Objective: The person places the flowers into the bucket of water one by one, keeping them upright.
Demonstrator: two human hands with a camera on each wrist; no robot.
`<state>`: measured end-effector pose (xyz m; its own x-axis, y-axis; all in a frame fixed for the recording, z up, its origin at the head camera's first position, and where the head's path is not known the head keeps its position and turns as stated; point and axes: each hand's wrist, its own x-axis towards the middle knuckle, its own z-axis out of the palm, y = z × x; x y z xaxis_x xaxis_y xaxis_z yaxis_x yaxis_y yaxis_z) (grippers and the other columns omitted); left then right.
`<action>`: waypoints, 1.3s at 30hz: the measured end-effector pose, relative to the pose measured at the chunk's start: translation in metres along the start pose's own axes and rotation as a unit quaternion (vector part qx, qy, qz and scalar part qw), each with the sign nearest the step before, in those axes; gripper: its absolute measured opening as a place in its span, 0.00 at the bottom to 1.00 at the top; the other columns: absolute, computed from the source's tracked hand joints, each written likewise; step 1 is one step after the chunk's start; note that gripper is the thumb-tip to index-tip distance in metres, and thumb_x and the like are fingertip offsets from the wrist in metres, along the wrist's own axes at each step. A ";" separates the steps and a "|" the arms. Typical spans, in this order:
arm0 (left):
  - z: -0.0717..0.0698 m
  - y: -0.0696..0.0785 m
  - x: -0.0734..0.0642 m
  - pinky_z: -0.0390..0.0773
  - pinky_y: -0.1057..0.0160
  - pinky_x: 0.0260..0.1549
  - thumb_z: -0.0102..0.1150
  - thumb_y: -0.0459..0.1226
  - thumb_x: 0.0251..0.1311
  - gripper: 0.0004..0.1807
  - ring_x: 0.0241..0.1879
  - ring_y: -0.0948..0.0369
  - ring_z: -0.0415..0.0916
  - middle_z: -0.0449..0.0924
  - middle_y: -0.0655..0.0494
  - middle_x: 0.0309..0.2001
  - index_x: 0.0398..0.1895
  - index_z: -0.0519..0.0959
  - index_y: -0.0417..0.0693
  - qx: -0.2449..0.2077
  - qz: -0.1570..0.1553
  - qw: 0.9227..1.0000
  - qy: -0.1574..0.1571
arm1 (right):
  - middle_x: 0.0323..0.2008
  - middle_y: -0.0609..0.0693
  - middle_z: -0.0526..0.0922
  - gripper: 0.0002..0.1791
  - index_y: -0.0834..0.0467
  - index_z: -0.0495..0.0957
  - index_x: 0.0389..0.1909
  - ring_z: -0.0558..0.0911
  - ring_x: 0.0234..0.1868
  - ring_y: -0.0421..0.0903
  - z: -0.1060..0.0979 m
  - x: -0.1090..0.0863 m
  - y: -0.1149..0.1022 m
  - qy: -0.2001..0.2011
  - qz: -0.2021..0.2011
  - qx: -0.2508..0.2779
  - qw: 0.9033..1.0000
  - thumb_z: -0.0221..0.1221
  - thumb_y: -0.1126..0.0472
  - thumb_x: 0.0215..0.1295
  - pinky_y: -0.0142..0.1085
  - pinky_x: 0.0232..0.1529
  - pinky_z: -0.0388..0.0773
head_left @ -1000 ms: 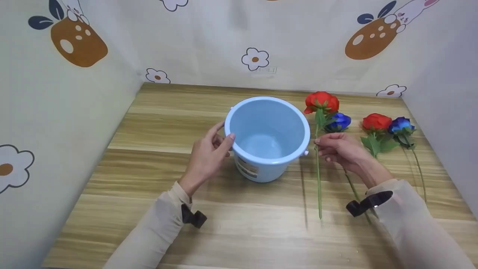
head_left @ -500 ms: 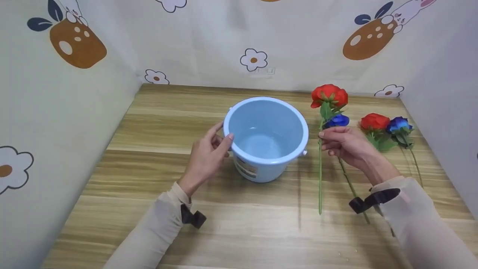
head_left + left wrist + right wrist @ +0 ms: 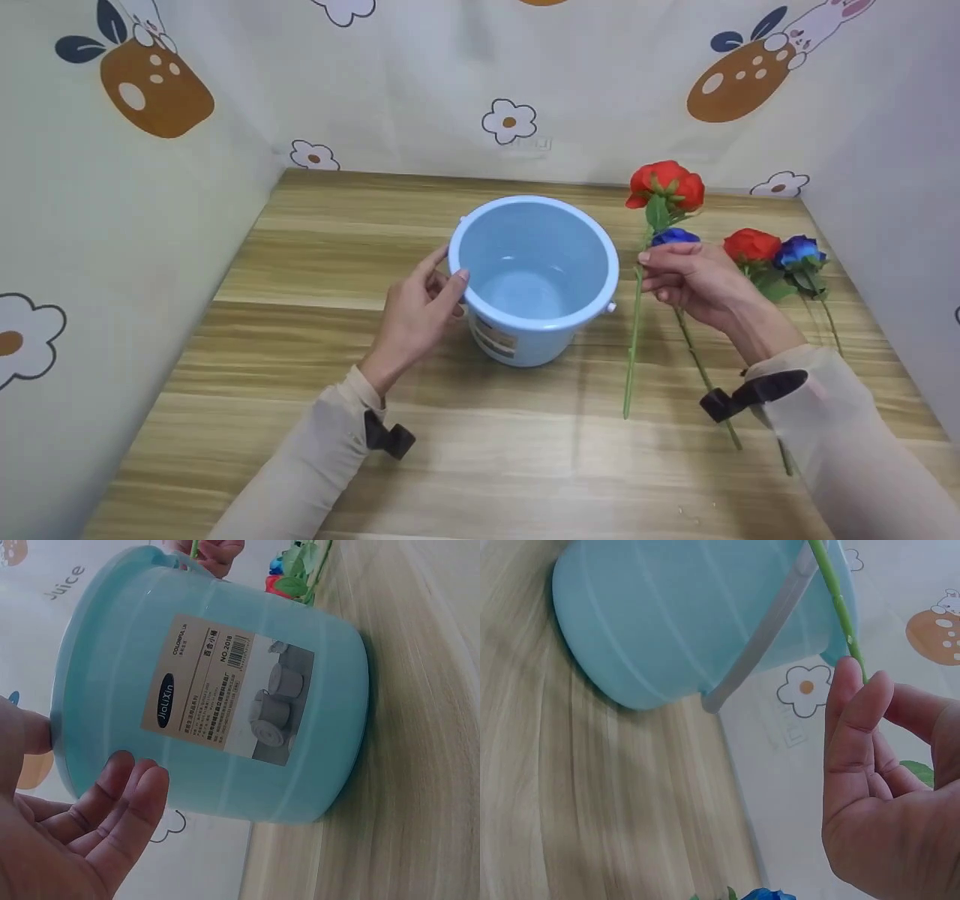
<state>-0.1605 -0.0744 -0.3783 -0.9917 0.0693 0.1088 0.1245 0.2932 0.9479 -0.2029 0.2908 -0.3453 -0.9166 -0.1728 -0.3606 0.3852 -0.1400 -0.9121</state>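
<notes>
A light blue plastic bucket (image 3: 525, 343) stands upright on the table, its inside bare. At its left, my left hand (image 3: 412, 319) holds the rim between thumb and fingers; a paper label (image 3: 229, 690) faces that hand in the left wrist view. To the right of the bucket, my right hand (image 3: 701, 289) pinches the green stem of an artificial red rose (image 3: 666, 186) between thumb and fingertips. The bloom points up and away, and the stem's lower end hangs beside the bucket. A blue artificial rose (image 3: 675, 236) lies partly hidden behind the right hand.
Another red rose (image 3: 752, 245) and a blue rose (image 3: 799, 253) lie on the wooden table (image 3: 300, 360) at the right, stems toward me. The bucket's grey handle (image 3: 761, 637) hangs down its right side. A patterned wall covering (image 3: 420, 90) encloses the table's back and sides.
My right hand has raised the red rose a little and tilted it, so the stem's lower end has swung left toward the bucket. The left hand and bucket stay in place.
</notes>
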 end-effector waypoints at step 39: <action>0.000 0.001 -0.002 0.84 0.64 0.29 0.56 0.45 0.79 0.33 0.32 0.57 0.81 0.82 0.49 0.34 0.82 0.63 0.46 0.003 0.011 1.000 -0.008 | 0.26 0.55 0.90 0.05 0.63 0.90 0.36 0.90 0.27 0.46 0.042 0.017 -0.070 0.026 -0.047 0.045 0.998 0.67 0.66 0.71 0.30 0.29 0.87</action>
<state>-0.1585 -0.0740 -0.3776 -0.9879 0.0916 0.1255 0.1475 0.2977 0.9432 -0.2412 0.2565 -0.2797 -0.9527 -0.1051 -0.2851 0.3026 -0.2400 -0.9224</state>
